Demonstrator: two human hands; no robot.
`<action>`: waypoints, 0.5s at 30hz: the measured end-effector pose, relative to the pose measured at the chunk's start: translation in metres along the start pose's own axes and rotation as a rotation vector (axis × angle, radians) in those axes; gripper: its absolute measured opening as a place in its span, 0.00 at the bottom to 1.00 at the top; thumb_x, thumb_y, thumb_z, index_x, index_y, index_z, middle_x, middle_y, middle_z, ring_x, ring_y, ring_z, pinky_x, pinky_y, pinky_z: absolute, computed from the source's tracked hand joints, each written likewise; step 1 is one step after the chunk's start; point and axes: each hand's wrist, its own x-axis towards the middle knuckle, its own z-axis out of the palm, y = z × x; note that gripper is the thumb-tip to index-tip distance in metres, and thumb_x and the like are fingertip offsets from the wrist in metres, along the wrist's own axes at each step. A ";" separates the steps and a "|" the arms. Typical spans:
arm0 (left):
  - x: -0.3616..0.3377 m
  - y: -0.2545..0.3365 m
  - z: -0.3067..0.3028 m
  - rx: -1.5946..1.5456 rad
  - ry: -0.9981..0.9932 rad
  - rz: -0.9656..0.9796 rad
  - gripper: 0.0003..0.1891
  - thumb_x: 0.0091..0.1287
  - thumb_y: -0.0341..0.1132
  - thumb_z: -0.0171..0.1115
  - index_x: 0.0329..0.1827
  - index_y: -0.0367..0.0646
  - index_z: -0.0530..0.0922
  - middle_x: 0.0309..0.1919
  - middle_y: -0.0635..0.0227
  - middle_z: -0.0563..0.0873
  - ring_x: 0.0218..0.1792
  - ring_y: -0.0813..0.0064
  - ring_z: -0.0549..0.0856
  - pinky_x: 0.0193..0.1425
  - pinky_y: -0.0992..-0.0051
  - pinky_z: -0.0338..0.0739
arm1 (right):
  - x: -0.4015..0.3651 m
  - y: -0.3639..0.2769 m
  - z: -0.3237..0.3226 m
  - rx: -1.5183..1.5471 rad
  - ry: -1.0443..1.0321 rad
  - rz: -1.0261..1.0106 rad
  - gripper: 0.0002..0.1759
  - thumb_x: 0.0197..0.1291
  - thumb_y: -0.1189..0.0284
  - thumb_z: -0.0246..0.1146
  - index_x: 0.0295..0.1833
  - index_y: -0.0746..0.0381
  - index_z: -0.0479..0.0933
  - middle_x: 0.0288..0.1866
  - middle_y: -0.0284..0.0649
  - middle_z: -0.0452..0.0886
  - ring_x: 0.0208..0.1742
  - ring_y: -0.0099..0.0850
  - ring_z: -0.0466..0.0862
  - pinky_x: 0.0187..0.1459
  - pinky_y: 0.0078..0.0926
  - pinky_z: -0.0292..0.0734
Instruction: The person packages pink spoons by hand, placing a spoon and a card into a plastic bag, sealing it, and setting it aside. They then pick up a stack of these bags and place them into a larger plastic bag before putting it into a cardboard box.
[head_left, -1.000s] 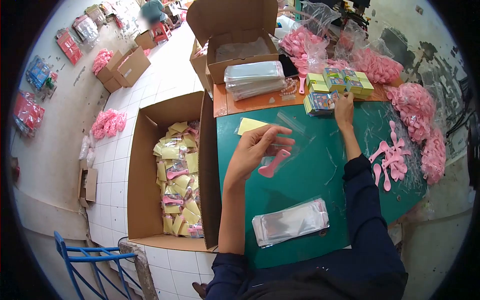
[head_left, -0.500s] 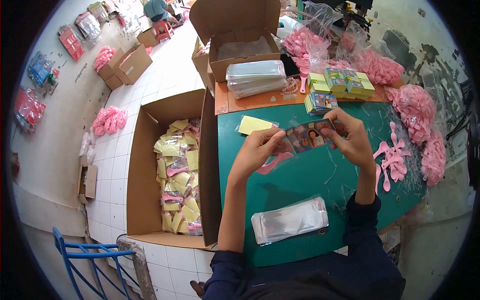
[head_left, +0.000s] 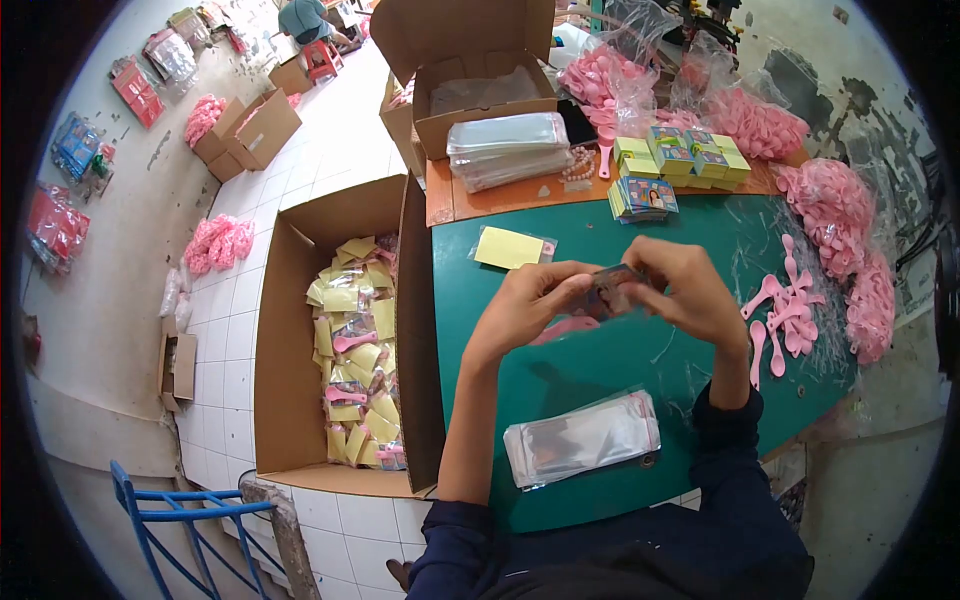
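Frame centre: left hand (head_left: 520,305) and right hand (head_left: 685,290), fingers pinching picture card (head_left: 612,290) in clear bag; pink spoon (head_left: 560,328) beneath, green table (head_left: 600,370).

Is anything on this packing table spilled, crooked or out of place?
Nothing damaged. Loose pink spoons lie scattered at odd angles on the green table, beside the right hand, and a lone yellow card lies askew beyond the left hand. Both pinch a picture card.
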 end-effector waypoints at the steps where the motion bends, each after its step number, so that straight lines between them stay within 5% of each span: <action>1: -0.001 0.003 0.003 0.050 0.013 -0.013 0.19 0.70 0.38 0.55 0.58 0.35 0.74 0.30 0.65 0.84 0.28 0.82 0.79 0.38 0.78 0.77 | 0.001 0.002 0.003 -0.069 -0.052 -0.047 0.12 0.49 0.77 0.65 0.38 0.66 0.71 0.28 0.45 0.75 0.28 0.39 0.77 0.31 0.32 0.71; 3: -0.002 0.008 0.009 0.159 0.041 -0.035 0.21 0.69 0.39 0.57 0.61 0.37 0.72 0.26 0.65 0.84 0.25 0.83 0.77 0.34 0.78 0.75 | 0.004 0.004 0.008 -0.161 -0.160 -0.068 0.13 0.50 0.73 0.65 0.39 0.65 0.70 0.29 0.47 0.75 0.33 0.47 0.77 0.36 0.38 0.71; 9: -0.002 0.005 0.013 0.317 0.090 -0.085 0.30 0.65 0.44 0.61 0.68 0.43 0.65 0.22 0.58 0.83 0.21 0.81 0.78 0.29 0.76 0.74 | 0.003 0.015 0.011 -0.009 -0.137 -0.284 0.11 0.51 0.75 0.64 0.40 0.65 0.74 0.29 0.44 0.78 0.32 0.47 0.78 0.35 0.36 0.73; 12: -0.002 0.006 0.015 0.364 0.073 -0.114 0.32 0.64 0.46 0.62 0.69 0.46 0.63 0.23 0.56 0.84 0.23 0.81 0.80 0.31 0.75 0.75 | 0.004 0.018 0.006 0.035 -0.243 -0.124 0.08 0.50 0.75 0.66 0.36 0.66 0.76 0.26 0.42 0.78 0.28 0.40 0.79 0.32 0.31 0.73; 15: -0.003 0.011 0.007 0.389 0.015 -0.178 0.33 0.63 0.46 0.63 0.69 0.47 0.63 0.29 0.58 0.86 0.27 0.80 0.81 0.34 0.75 0.76 | 0.008 0.017 0.005 0.173 -0.086 0.032 0.08 0.48 0.76 0.67 0.29 0.67 0.75 0.22 0.38 0.77 0.25 0.27 0.77 0.29 0.26 0.71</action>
